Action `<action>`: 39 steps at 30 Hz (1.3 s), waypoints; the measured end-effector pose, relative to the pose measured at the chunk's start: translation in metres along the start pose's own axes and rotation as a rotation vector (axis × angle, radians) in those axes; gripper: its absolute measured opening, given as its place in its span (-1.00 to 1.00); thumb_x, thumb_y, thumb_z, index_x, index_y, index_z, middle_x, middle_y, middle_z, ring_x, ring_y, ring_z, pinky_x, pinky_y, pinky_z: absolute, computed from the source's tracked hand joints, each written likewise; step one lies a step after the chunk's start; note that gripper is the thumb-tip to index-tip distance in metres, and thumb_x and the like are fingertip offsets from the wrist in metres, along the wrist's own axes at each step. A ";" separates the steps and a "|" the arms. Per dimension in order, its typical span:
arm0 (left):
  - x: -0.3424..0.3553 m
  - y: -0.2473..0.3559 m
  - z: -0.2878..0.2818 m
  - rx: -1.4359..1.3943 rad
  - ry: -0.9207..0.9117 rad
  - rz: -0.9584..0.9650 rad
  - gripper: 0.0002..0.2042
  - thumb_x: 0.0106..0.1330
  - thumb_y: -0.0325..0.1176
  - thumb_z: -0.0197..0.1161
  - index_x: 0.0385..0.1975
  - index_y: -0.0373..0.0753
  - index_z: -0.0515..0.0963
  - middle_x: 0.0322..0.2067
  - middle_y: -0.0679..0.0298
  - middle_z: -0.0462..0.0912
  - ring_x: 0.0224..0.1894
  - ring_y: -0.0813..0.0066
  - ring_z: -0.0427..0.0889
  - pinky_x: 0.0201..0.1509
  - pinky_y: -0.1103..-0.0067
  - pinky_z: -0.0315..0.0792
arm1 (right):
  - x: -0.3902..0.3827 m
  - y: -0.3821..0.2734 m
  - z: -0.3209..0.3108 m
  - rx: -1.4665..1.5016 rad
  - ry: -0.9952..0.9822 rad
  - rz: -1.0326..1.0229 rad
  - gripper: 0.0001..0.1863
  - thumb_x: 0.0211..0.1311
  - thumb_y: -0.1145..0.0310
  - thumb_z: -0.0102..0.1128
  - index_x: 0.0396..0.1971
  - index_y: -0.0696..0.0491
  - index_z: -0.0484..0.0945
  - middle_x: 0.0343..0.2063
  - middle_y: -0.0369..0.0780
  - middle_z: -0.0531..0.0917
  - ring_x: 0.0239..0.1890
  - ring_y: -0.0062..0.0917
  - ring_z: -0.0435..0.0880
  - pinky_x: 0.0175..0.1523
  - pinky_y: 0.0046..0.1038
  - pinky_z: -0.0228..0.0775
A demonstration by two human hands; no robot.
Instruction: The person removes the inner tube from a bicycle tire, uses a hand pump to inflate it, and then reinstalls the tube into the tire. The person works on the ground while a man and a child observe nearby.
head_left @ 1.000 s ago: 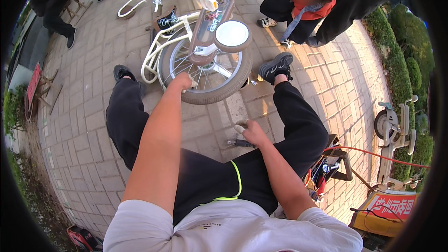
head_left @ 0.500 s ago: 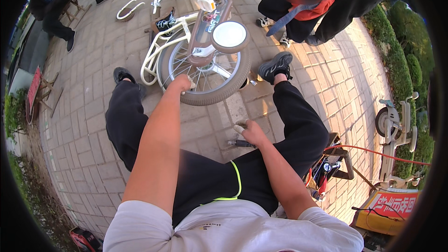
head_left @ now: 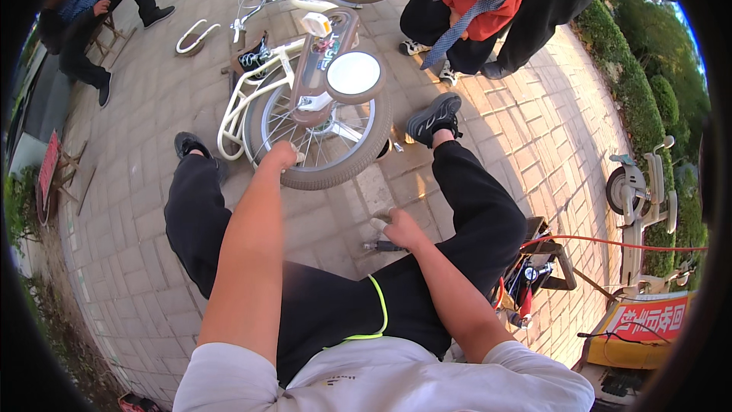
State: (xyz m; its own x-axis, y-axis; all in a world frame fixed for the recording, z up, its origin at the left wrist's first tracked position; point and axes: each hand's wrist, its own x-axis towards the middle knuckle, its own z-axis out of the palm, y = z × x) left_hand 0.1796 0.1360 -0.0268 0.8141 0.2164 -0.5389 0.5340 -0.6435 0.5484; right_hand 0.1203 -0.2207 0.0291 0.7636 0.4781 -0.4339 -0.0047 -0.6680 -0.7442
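A cream bicycle (head_left: 229, 118) lies on its side in front of me, its rear wheel (head_left: 335, 178) towards me. My left hand (head_left: 284, 156) is closed around the near left part of that wheel, at the tyre and rim; its fingertips look pale, as if covered. Over the wheel lie a brown chain guard (head_left: 329, 46) and a small training wheel (head_left: 354, 75) with a white disc. My right hand (head_left: 400, 229) hangs between my knees with its fingers curled; what they hold, if anything, is hidden. Just below it, a dark tool (head_left: 383, 246) lies on the paving.
A curved cream part (head_left: 197, 40) lies left of the bicycle. A person in red (head_left: 496, 11) crouches at the far right; another person sits (head_left: 88, 8) at the far left. By my right knee stands a tool rack (head_left: 545, 259) with a red hose (head_left: 610, 244). A scooter (head_left: 629, 198) is parked beyond.
The view has shifted slightly, so the bicycle and people appear farther left. My left hand stays on the wheel. My right hand stays near the dark tool, its fingers turned slightly differently.
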 end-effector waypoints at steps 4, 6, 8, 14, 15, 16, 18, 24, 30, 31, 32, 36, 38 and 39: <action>0.001 0.001 0.003 0.017 0.004 0.034 -0.73 0.13 -0.27 0.19 -0.29 -0.33 0.60 -0.44 -0.01 0.62 -0.48 0.16 0.60 -0.36 0.35 0.47 | -0.002 -0.006 -0.003 -0.029 -0.021 0.024 -0.56 0.17 0.17 0.18 -0.14 0.26 0.56 -0.21 0.02 0.63 -0.11 -0.24 0.61 0.01 -0.37 0.39; 0.001 0.000 0.004 -0.029 -0.010 0.019 -0.74 0.13 -0.28 0.16 -0.30 -0.33 0.60 -0.45 -0.01 0.62 -0.48 0.16 0.60 -0.36 0.35 0.47 | -0.002 -0.005 -0.002 -0.020 -0.021 0.032 -0.57 0.17 0.16 0.17 -0.14 0.24 0.56 -0.21 0.01 0.64 -0.12 -0.23 0.62 0.00 -0.36 0.39; 0.002 0.000 0.005 -0.028 -0.033 0.001 -0.74 0.14 -0.27 0.16 -0.30 -0.33 0.60 -0.45 0.03 0.62 -0.47 0.20 0.60 -0.37 0.37 0.46 | -0.002 -0.005 -0.002 -0.048 -0.018 0.024 -0.57 0.17 0.15 0.17 -0.14 0.22 0.57 -0.22 0.01 0.64 -0.14 -0.24 0.62 -0.01 -0.35 0.40; 0.002 0.003 0.004 -0.052 -0.056 -0.007 -0.70 0.13 -0.18 0.25 -0.37 -0.35 0.60 -0.53 0.11 0.60 -0.57 0.27 0.57 -0.45 0.42 0.46 | 0.002 0.012 0.003 -0.041 -0.011 0.025 -0.53 0.14 0.09 0.18 -0.17 0.23 0.58 -0.22 0.02 0.64 -0.13 -0.16 0.61 0.01 -0.31 0.41; 0.004 0.003 0.000 -0.003 -0.070 -0.044 -0.70 0.10 -0.20 0.28 -0.38 -0.35 0.60 -0.53 0.07 0.61 -0.57 0.21 0.59 -0.45 0.41 0.47 | 0.001 0.004 0.001 -0.089 -0.013 0.024 -0.53 0.14 0.08 0.18 -0.17 0.21 0.58 -0.23 0.03 0.64 -0.13 -0.15 0.61 0.00 -0.30 0.41; 0.003 0.001 0.000 0.019 -0.048 -0.021 -0.71 0.09 -0.20 0.27 -0.39 -0.35 0.60 -0.52 0.05 0.62 -0.56 0.18 0.59 -0.43 0.39 0.48 | 0.002 0.006 0.002 -0.087 -0.013 0.015 -0.53 0.14 0.08 0.18 -0.16 0.21 0.58 -0.24 0.03 0.64 -0.14 -0.14 0.61 0.00 -0.30 0.41; 0.001 0.001 0.002 0.069 -0.007 0.029 -0.72 0.08 -0.22 0.26 -0.40 -0.36 0.60 -0.51 0.03 0.62 -0.53 0.14 0.60 -0.40 0.36 0.49 | 0.005 0.014 0.006 -0.080 -0.010 0.001 -0.53 0.14 0.08 0.17 -0.16 0.19 0.59 -0.25 0.03 0.64 -0.15 -0.14 0.61 -0.01 -0.30 0.42; -0.006 0.010 0.002 0.002 -0.035 0.084 -0.73 0.04 -0.24 0.15 -0.39 -0.31 0.61 -0.37 -0.08 0.60 -0.28 0.02 0.59 -0.21 0.29 0.46 | 0.005 0.022 0.006 -0.074 -0.016 0.016 -0.54 0.14 0.07 0.16 -0.15 0.17 0.59 -0.26 0.02 0.64 -0.16 -0.15 0.61 -0.03 -0.29 0.42; -0.003 -0.004 0.000 0.054 0.011 0.136 -0.66 -0.04 -0.16 0.18 -0.41 -0.34 0.61 -0.36 -0.09 0.60 -0.26 -0.02 0.58 -0.15 0.27 0.43 | 0.009 0.015 0.009 -0.087 -0.049 0.007 -0.53 0.15 0.06 0.17 -0.15 0.18 0.58 -0.24 0.02 0.64 -0.15 -0.16 0.61 -0.01 -0.30 0.41; -0.002 -0.008 0.002 0.041 0.028 0.143 -0.65 -0.04 -0.16 0.18 -0.42 -0.34 0.61 -0.36 -0.09 0.60 -0.26 -0.02 0.58 -0.15 0.27 0.43 | 0.010 0.017 0.011 -0.073 -0.043 -0.002 -0.53 0.15 0.07 0.18 -0.15 0.19 0.58 -0.24 0.02 0.64 -0.15 -0.16 0.61 -0.01 -0.30 0.41; -0.001 -0.012 0.002 0.028 0.047 0.149 -0.65 -0.05 -0.15 0.19 -0.43 -0.35 0.61 -0.36 -0.09 0.60 -0.26 -0.02 0.58 -0.15 0.27 0.43 | 0.011 0.021 0.012 -0.060 -0.036 -0.013 -0.53 0.15 0.08 0.18 -0.15 0.20 0.58 -0.24 0.02 0.64 -0.15 -0.17 0.62 -0.01 -0.30 0.41; -0.004 0.002 0.000 0.166 -0.001 0.152 -0.64 -0.05 -0.13 0.20 -0.42 -0.34 0.62 -0.35 -0.09 0.60 -0.25 -0.02 0.58 -0.12 0.26 0.44 | 0.011 0.030 0.014 -0.015 -0.036 -0.015 -0.53 0.14 0.10 0.20 -0.16 0.24 0.57 -0.24 0.02 0.64 -0.15 -0.19 0.62 -0.02 -0.31 0.41; -0.007 0.008 0.007 0.214 0.071 0.167 -0.70 -0.01 -0.23 0.14 -0.42 -0.34 0.62 -0.32 -0.09 0.61 -0.22 -0.02 0.58 -0.07 0.26 0.44 | 0.007 0.028 0.012 -0.015 -0.034 0.007 -0.53 0.14 0.10 0.20 -0.16 0.24 0.57 -0.24 0.02 0.64 -0.15 -0.19 0.63 -0.02 -0.32 0.41; -0.006 0.007 0.010 0.208 0.108 0.161 -0.72 0.00 -0.26 0.12 -0.42 -0.34 0.62 -0.32 -0.09 0.61 -0.21 -0.02 0.58 -0.06 0.26 0.44 | 0.007 0.025 0.011 -0.014 -0.036 0.013 -0.52 0.14 0.10 0.20 -0.16 0.25 0.57 -0.24 0.02 0.64 -0.16 -0.20 0.63 -0.02 -0.32 0.41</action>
State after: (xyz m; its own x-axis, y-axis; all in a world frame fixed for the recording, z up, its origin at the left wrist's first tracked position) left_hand 0.1760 0.1230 -0.0260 0.9104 0.1691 -0.3777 0.3466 -0.8102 0.4727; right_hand 0.1182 -0.2277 0.0024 0.7401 0.4890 -0.4617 -0.0051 -0.6824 -0.7310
